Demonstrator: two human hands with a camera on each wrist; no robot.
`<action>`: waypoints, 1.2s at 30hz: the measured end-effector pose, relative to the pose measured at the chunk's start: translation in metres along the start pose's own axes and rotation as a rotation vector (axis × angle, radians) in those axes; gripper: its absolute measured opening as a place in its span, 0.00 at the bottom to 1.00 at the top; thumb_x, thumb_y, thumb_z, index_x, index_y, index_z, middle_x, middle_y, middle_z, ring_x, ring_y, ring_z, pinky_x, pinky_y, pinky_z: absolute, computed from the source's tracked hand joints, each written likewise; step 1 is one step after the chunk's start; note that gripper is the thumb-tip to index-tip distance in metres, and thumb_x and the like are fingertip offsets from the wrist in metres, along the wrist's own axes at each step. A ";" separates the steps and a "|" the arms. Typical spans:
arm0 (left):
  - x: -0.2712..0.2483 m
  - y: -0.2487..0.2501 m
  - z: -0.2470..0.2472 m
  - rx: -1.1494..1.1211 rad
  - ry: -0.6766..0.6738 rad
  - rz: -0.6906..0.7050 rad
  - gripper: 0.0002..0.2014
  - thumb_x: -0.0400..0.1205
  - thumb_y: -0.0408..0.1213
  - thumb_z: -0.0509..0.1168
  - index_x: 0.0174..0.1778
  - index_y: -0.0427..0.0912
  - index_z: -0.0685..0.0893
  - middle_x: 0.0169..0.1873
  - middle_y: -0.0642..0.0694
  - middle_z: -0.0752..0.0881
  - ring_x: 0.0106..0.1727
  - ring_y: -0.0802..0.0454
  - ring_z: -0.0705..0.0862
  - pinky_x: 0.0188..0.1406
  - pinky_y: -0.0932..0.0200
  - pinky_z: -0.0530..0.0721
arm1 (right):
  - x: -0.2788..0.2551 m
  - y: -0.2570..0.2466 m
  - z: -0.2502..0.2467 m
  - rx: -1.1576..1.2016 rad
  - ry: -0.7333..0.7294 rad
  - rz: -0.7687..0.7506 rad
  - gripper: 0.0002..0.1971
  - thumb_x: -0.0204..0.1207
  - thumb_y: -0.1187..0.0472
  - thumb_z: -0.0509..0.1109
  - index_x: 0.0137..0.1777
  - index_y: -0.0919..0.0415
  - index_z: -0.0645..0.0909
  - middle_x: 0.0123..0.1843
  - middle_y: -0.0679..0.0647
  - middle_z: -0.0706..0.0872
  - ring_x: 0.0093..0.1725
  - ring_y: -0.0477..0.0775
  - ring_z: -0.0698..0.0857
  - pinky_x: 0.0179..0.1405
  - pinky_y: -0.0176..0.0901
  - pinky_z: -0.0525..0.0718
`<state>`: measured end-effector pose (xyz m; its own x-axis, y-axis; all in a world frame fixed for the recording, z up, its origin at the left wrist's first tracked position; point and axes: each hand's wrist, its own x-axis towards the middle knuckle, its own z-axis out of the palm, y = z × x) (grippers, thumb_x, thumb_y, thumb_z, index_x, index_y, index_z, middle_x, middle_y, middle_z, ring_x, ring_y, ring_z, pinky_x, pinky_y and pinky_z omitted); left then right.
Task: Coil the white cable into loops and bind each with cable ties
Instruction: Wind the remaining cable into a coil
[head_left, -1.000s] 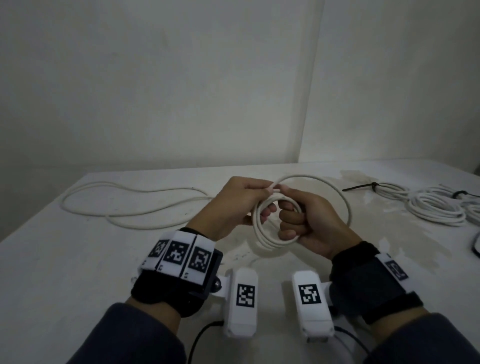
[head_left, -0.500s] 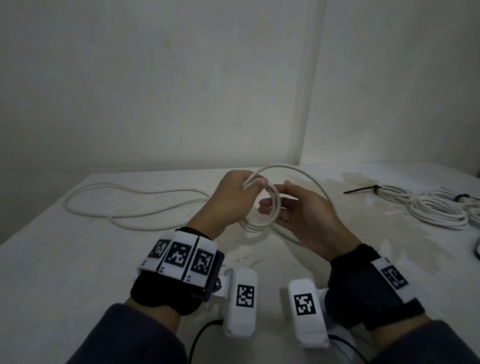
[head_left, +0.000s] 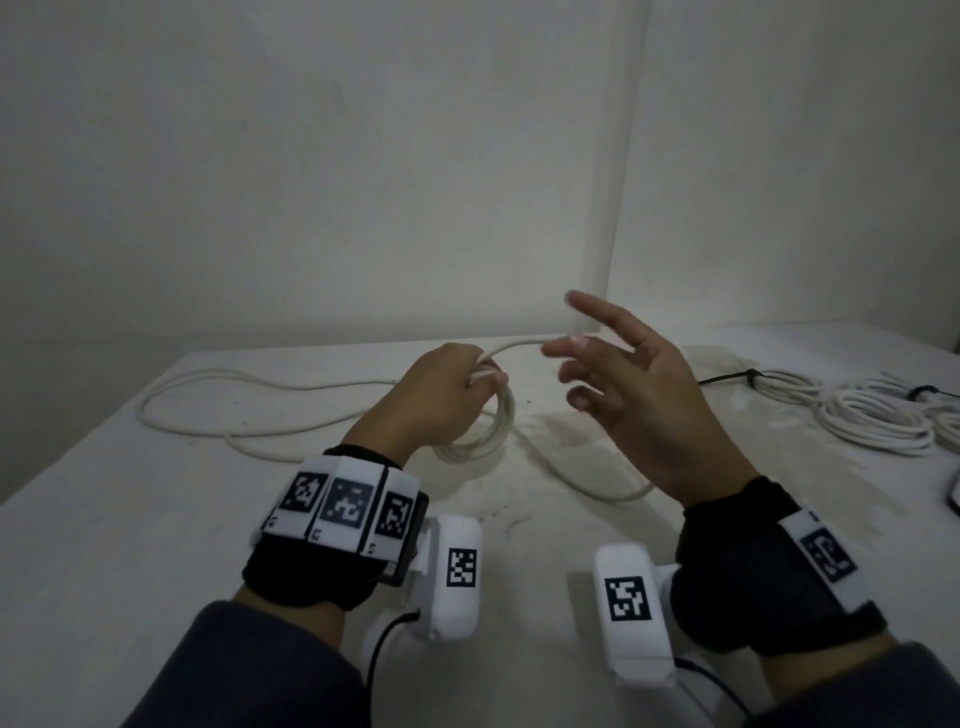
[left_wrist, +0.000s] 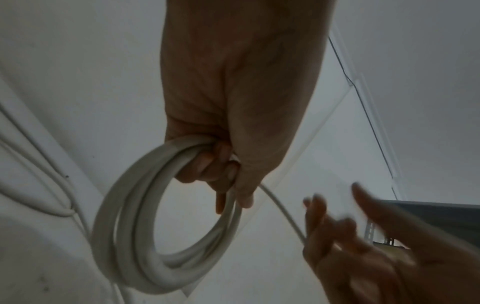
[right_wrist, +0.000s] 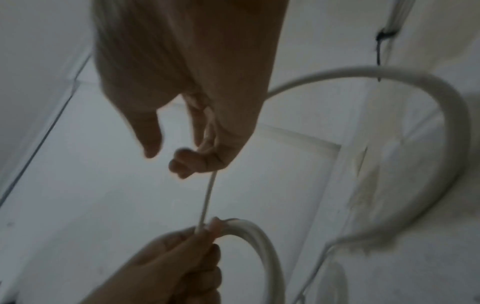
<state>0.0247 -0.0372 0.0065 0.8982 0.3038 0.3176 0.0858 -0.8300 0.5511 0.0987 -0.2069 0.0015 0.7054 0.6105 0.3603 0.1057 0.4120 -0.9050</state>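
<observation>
My left hand (head_left: 441, 400) grips a small coil of white cable (head_left: 501, 426) upright just above the table; the left wrist view shows its fingers curled round several turns (left_wrist: 124, 226). A single strand (head_left: 514, 344) runs from that grip to my right hand (head_left: 639, 395), raised to the right with index finger and thumb spread. In the right wrist view the strand (right_wrist: 207, 195) passes through the hand's lower curled fingers (right_wrist: 187, 162), then swings out in a wide arc (right_wrist: 441, 102) down to the table. The rest of the cable (head_left: 208, 379) lies loose at the back left.
Coiled white cables (head_left: 872, 421) lie at the back right, one bound with a black cable tie (head_left: 727, 378). A dark object (head_left: 955, 499) shows at the right edge. The white table (head_left: 130, 545) stands in a corner between two walls.
My right hand has left the coil and lifted up and to the right, fingers spreading, with a strand running through it. The left hand now holds the coil alone.
</observation>
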 end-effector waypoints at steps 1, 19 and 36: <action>0.000 0.002 0.000 -0.018 -0.008 0.021 0.13 0.86 0.41 0.59 0.53 0.38 0.86 0.47 0.46 0.85 0.47 0.51 0.80 0.40 0.61 0.71 | 0.002 0.003 -0.001 -0.078 0.094 -0.017 0.22 0.74 0.60 0.74 0.68 0.54 0.78 0.39 0.55 0.89 0.32 0.47 0.81 0.27 0.36 0.77; -0.006 0.028 -0.008 -0.530 0.211 0.177 0.09 0.85 0.35 0.61 0.53 0.39 0.86 0.36 0.59 0.83 0.31 0.72 0.78 0.34 0.77 0.73 | -0.001 -0.017 -0.020 -0.606 0.068 0.055 0.05 0.72 0.54 0.77 0.46 0.52 0.92 0.15 0.51 0.75 0.16 0.44 0.68 0.14 0.31 0.65; -0.007 0.042 -0.025 -0.944 0.477 0.164 0.10 0.87 0.36 0.58 0.56 0.39 0.84 0.20 0.62 0.74 0.24 0.63 0.69 0.26 0.69 0.73 | 0.024 -0.014 0.023 0.124 -0.100 -0.038 0.04 0.73 0.62 0.69 0.44 0.63 0.82 0.48 0.56 0.89 0.56 0.52 0.88 0.56 0.47 0.85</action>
<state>0.0110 -0.0621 0.0466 0.5894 0.5425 0.5986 -0.5727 -0.2421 0.7832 0.0977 -0.1826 0.0278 0.6286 0.6548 0.4197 0.0387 0.5126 -0.8577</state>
